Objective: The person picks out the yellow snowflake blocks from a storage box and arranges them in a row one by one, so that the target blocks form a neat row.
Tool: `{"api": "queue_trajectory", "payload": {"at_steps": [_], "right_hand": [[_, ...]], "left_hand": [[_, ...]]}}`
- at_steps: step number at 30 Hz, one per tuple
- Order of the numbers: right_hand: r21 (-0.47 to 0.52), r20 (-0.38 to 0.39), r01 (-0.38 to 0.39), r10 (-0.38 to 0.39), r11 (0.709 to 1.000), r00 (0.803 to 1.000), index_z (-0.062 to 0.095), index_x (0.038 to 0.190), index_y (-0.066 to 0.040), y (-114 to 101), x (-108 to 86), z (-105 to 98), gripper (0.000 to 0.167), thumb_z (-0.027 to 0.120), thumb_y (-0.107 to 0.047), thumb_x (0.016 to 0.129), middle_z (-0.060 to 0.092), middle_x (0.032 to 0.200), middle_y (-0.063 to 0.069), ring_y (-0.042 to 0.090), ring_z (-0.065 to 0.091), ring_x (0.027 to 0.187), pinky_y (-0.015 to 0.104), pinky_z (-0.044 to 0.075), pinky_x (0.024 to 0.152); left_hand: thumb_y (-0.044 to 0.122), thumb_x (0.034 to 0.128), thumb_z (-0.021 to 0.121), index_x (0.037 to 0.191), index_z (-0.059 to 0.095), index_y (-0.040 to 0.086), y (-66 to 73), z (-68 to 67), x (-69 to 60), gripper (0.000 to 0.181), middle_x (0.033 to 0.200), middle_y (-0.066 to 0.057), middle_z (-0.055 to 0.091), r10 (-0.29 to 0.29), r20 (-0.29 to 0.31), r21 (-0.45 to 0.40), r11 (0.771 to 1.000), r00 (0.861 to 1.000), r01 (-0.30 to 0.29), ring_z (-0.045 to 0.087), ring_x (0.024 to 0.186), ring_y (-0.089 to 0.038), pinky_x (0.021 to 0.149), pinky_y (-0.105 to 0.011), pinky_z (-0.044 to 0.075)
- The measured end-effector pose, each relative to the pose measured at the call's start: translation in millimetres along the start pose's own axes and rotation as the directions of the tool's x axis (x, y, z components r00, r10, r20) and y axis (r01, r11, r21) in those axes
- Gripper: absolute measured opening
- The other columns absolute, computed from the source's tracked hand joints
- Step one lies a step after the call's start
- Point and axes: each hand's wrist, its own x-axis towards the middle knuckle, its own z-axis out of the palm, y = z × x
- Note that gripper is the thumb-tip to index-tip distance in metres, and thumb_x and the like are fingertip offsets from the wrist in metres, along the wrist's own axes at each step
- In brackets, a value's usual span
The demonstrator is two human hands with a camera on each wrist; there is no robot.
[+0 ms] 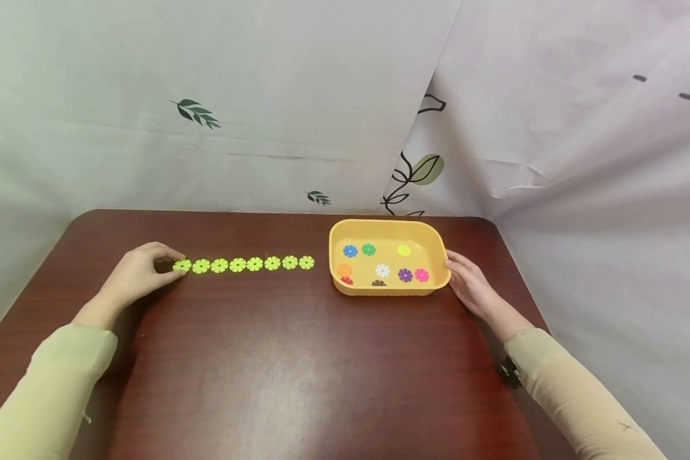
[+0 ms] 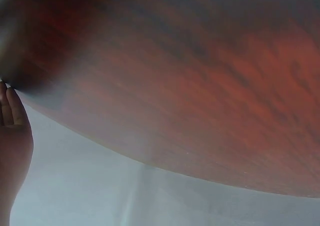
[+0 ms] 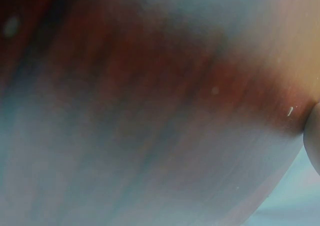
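Note:
A row of several yellow-green flower-shaped plastic discs [image 1: 255, 264] runs across the left half of the table in the head view. At its left end my left hand [image 1: 133, 276] pinches the leftmost disc [image 1: 182, 265] between thumb and fingers. In the left wrist view only part of the left hand [image 2: 15, 146] shows at the edge, its grasp out of sight. A yellow plastic basin [image 1: 388, 291] stands right of the row. The fingers of my right hand [image 1: 474, 285] touch its right side, fairly straight. Just a sliver of that hand [image 3: 313, 138] enters the right wrist view.
Inside the basin lie loose discs of mixed colours, among them a blue disc [image 1: 350, 251], a purple disc [image 1: 405, 275] and a white disc [image 1: 382, 271]. The dark red-brown table [image 1: 299, 370] has rounded far corners. Pale printed cloth [image 1: 264, 128] hangs behind and beside it.

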Motion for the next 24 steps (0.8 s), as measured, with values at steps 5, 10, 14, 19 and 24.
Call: {"api": "queue_trajectory", "payload": {"at_steps": [5,10,14,19,24], "right_hand": [[0.006,0.004,0.002,-0.002,1.0,1.0,0.058,0.131,-0.017,1,0.1,0,0.027,0.04,-0.007,0.114,0.072,0.125,-0.012,-0.001,0.066,0.117,0.013,0.05,0.103],[0.006,0.0,-0.001,0.001,1.0,1.0,0.059,0.129,-0.019,1,-0.1,0,0.027,0.041,-0.007,0.113,0.072,0.123,-0.012,0.0,0.066,0.116,0.013,0.051,0.102],[-0.003,-0.007,-0.008,0.008,1.0,1.0,0.058,0.129,-0.019,0,-0.2,0,0.026,0.041,-0.007,0.113,0.072,0.123,-0.013,-0.001,0.066,0.116,0.013,0.051,0.102],[-0.009,-0.007,-0.01,0.01,1.0,1.0,0.057,0.13,-0.019,0,-0.4,0,0.025,0.041,-0.008,0.113,0.071,0.124,-0.014,-0.002,0.066,0.116,0.012,0.051,0.102],[-0.013,-0.003,-0.006,0.006,1.0,1.0,0.057,0.13,-0.019,-1,-0.3,0,0.026,0.042,-0.008,0.113,0.071,0.124,-0.015,-0.002,0.065,0.117,0.012,0.05,0.102]], "left_hand": [[0.02,0.0848,0.089,0.108,0.081,0.007,-1.1,-2.5,2.4,0.027,0.106,-0.013,0.078,-0.016,0.005,-0.02,1.0,1.0,0.016,0.046,0.091,0.021,0.08,-0.015,0.044],[0.019,0.0852,0.088,0.109,0.081,0.006,0.2,-4.0,5.1,0.028,0.106,-0.015,0.079,-0.029,-0.001,-0.041,0.999,1.0,0.029,0.035,0.091,0.032,0.081,-0.015,0.044],[0.017,0.0869,0.087,0.112,0.08,0.005,5.1,-4.3,9.0,0.029,0.109,-0.017,0.078,-0.049,-0.002,-0.077,0.996,0.999,0.048,0.038,0.09,0.034,0.082,-0.013,0.043],[0.018,0.0899,0.085,0.115,0.079,0.005,16.0,-0.9,17.6,0.029,0.113,-0.018,0.077,-0.061,-0.006,-0.098,0.993,0.998,0.06,0.058,0.095,0.012,0.087,-0.022,0.045],[0.018,0.0934,0.082,0.118,0.077,0.004,28.6,4.8,29.3,0.029,0.117,-0.019,0.076,-0.075,-0.004,-0.125,0.989,0.997,0.074,0.065,0.111,-0.035,0.094,-0.036,0.046]]}}
